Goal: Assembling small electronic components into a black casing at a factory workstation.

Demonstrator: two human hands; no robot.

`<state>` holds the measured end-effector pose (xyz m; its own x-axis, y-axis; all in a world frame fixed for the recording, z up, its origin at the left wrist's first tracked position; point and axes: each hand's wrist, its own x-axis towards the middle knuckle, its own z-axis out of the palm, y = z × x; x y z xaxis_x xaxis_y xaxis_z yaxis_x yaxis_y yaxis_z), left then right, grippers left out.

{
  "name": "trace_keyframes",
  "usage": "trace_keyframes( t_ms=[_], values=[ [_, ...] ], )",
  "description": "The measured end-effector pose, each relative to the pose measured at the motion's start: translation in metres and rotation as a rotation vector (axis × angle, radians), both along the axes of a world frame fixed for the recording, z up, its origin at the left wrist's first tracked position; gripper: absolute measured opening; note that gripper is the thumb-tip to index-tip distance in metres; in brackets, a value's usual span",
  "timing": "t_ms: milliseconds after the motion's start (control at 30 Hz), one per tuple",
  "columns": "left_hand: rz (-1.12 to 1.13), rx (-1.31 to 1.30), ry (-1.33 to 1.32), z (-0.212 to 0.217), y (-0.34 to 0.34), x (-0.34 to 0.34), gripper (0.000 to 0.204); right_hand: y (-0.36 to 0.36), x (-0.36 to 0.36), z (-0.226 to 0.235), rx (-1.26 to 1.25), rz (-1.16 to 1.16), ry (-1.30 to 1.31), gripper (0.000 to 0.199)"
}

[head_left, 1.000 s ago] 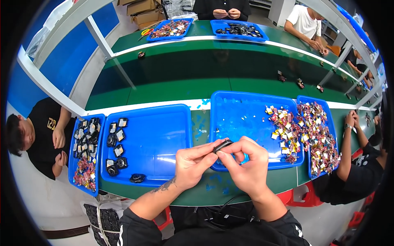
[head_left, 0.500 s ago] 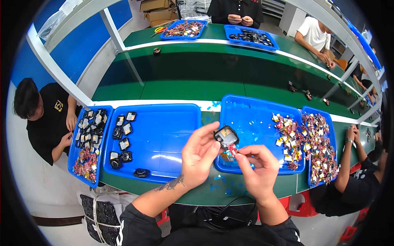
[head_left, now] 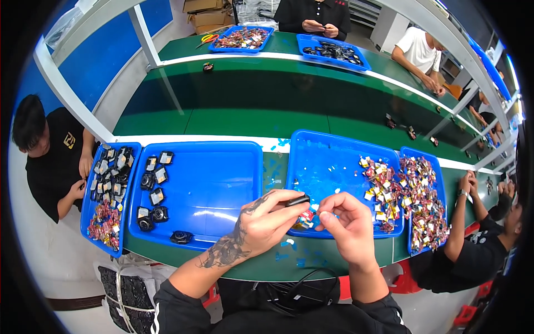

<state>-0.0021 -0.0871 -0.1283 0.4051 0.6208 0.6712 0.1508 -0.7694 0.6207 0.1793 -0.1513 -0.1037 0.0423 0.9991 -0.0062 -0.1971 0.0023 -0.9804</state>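
My left hand (head_left: 266, 224) holds a black camera-like housing (head_left: 298, 200) by its edges, turned nearly edge-on. Just below it hangs a small red-and-white part (head_left: 306, 217); whether it is fastened to the housing I cannot tell. Close by on the right, my right hand (head_left: 351, 227) has its thumb and forefinger pinched together, with a bit of blue at the tips that I cannot make out. Both hands are over the near edge of a blue tray (head_left: 334, 146) holding blue film scraps and a heap of small red, white and yellow parts (head_left: 381, 192).
A second blue tray (head_left: 222, 149) on the left holds several black housings (head_left: 157, 196). Fuller trays flank both, with housings and parts on the left (head_left: 111, 172) and parts on the right (head_left: 425, 206). Beyond a white ledge runs a green belt (head_left: 245, 119). Co-workers sit left, right and opposite.
My left hand has turned the housing from face-up to edge-on. My right hand has come away from the red part, its fingertips now slightly apart from the housing. The view has shifted slightly.
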Motion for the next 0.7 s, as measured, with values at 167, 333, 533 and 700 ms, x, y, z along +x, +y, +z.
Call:
trace_keyframes(
  t_ms=[167, 333, 533, 700],
  values=[
    [0.018, 0.035, 0.003, 0.001, -0.001, 0.003, 0.03, -0.002, -0.002, 0.004, 0.056, -0.041, -0.262, 0.009],
    [-0.303, -0.866, -0.175, 0.003, -0.003, -0.002, 0.021, -0.001, 0.0, -0.008, 0.14, -0.041, -0.244, 0.012],
    [-0.412, -1.429, -0.258, 0.006, 0.004, -0.001, 0.025, -0.001, -0.01, -0.015, 0.271, -0.135, -0.414, 0.018],
    [-0.229, -0.805, -0.216, 0.003, -0.01, 0.007, 0.037, 0.001, -0.015, -0.015, 0.204, -0.294, -0.299, 0.028]
  ],
)
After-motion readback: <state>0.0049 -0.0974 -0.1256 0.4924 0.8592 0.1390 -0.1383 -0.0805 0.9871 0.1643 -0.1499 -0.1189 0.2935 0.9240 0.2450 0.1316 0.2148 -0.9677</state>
